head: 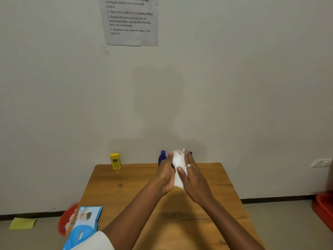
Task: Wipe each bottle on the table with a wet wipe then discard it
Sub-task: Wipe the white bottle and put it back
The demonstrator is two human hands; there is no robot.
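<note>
A white bottle, wrapped in a wet wipe, is clasped between the left hand and right hand above the tabletop. The yellow bottle and blue bottles are judged possibly unwiped; discarding remains.

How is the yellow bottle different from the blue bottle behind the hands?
The yellow bottle is yellow and in full view, with a label; the blue bottle is dark blue and partly hidden by the left hand. The yellow bottle stands alone at the table's far left; the blue bottle stands near the middle, right behind the hands and wet wipe. Both stand upright by the wall.
</note>
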